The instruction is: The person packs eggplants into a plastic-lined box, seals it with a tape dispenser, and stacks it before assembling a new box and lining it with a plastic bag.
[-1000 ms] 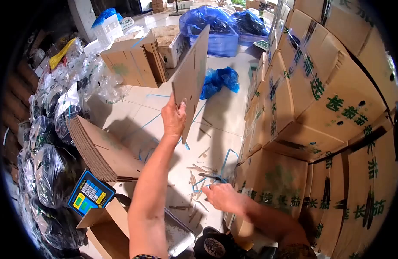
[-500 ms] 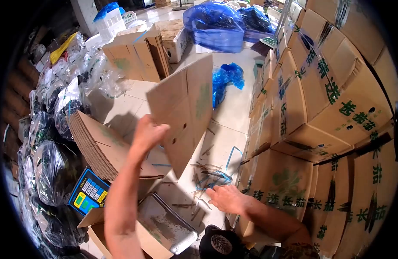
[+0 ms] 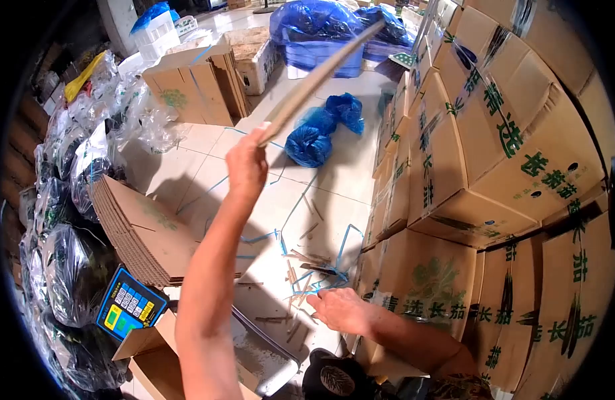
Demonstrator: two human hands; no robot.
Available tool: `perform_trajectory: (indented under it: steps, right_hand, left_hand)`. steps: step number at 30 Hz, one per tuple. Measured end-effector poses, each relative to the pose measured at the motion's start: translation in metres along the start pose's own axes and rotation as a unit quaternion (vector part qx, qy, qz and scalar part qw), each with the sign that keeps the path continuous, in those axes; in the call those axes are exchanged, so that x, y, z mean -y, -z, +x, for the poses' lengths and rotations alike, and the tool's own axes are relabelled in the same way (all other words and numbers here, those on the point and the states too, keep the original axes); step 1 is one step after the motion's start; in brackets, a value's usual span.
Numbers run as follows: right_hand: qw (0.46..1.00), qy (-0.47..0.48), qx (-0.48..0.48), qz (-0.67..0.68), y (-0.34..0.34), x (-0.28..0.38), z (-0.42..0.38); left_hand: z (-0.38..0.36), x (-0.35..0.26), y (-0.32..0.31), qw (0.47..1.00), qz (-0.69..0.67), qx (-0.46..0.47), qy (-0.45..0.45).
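My left hand (image 3: pixel 247 163) is raised, gripping a flat folded cardboard box (image 3: pixel 321 73) by its lower end. The box is seen nearly edge-on, tilted up to the right. Low over the floor, my right hand (image 3: pixel 341 310) has its fingers loosely extended, with nothing visible in them. Beside those fingers lie thin brown sticks (image 3: pixel 291 277) and blue strapping (image 3: pixel 347 240). A stack of flat cardboard boxes (image 3: pixel 154 227) leans left of my left forearm.
Printed cartons (image 3: pixel 507 133) form a high wall on the right. Left are clear bags (image 3: pixel 81 267), a scale keypad (image 3: pixel 131 303), an open carton (image 3: pixel 157 363) and a metal tray (image 3: pixel 267 347). Ahead lie crumpled blue plastic (image 3: pixel 311 143), a cardboard bundle (image 3: pixel 194 90) and a blue-covered crate (image 3: pixel 321 57).
My left hand has moved up and slightly right. The cardboard it holds has turned from showing its broad face to nearly edge-on. My right hand has barely moved.
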State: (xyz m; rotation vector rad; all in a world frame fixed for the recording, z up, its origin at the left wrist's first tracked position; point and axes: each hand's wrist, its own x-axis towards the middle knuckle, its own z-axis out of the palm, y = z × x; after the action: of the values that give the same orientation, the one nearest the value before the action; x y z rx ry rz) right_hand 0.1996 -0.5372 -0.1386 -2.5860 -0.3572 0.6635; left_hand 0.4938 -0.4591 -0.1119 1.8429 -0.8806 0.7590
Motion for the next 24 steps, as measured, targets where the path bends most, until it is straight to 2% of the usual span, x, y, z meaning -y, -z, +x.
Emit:
perform_trajectory:
  steps: [1,3,5,6,7,11,14,15,17,18,19,20,21,22,24]
  right_hand:
    - [1.0,-0.006,-0.001,-0.002,0.0,-0.001,0.002]
    - [1.0,-0.018,0.0,-0.003,-0.002,-0.002,0.002]
    - [1.0,-0.014,0.005,0.0,-0.006,-0.004,0.003]
    - [1.0,-0.012,0.006,0.001,-0.006,-0.004,0.003]
    - [1.0,-0.008,0.007,-0.001,-0.002,-0.005,0.002]
    - [0.999,0.008,0.013,-0.039,0.002,-0.004,0.003]
    - [0.993,-0.036,0.095,-0.065,0.016,0.004,0.005]
    - [0.998,0.007,0.025,-0.066,-0.004,-0.012,0.007]
    - [0.992,0.017,-0.071,-0.1,-0.012,-0.012,0.002]
    - [0.988,0.03,-0.026,-0.15,-0.023,-0.024,0.016]
    - [0.978,0.061,-0.026,-0.196,-0.03,-0.029,0.02]
    - [0.966,0.092,-0.028,-0.241,-0.038,-0.033,0.025]
    - [0.961,0.019,0.109,-0.252,-0.01,-0.008,0.027]
    - [0.99,-0.066,0.062,-0.11,-0.009,-0.004,0.026]
    - [0.988,-0.059,0.074,-0.118,-0.01,-0.003,0.024]
  left_hand:
    - [-0.004,0.007,-0.013,0.997,0.056,0.044,0.002]
    - [-0.018,0.019,-0.028,0.966,0.125,0.216,0.068]
    - [-0.046,0.032,-0.026,0.932,0.143,0.331,-0.033]
    - [-0.052,0.025,-0.018,0.915,0.13,0.379,-0.045]
    - [-0.054,0.013,-0.008,0.896,0.117,0.425,-0.057]
    - [-0.045,-0.047,0.058,0.854,0.136,0.5,-0.044]
    - [-0.022,-0.085,0.133,0.857,0.111,0.502,-0.035]
    - [-0.008,-0.105,0.16,0.855,0.109,0.507,-0.014]
    - [0.011,-0.122,0.207,0.888,0.078,0.45,0.063]
    - [0.011,-0.116,0.218,0.919,0.057,0.388,0.037]
    - [0.009,-0.111,0.227,0.943,0.036,0.33,0.015]
    - [0.018,-0.127,0.24,0.951,0.066,0.3,0.036]
    - [0.02,-0.132,0.242,0.969,0.054,0.238,0.037]
    - [0.023,-0.141,0.242,0.98,0.048,0.187,0.056]
    - [0.021,-0.141,0.24,0.986,0.072,0.123,0.084]
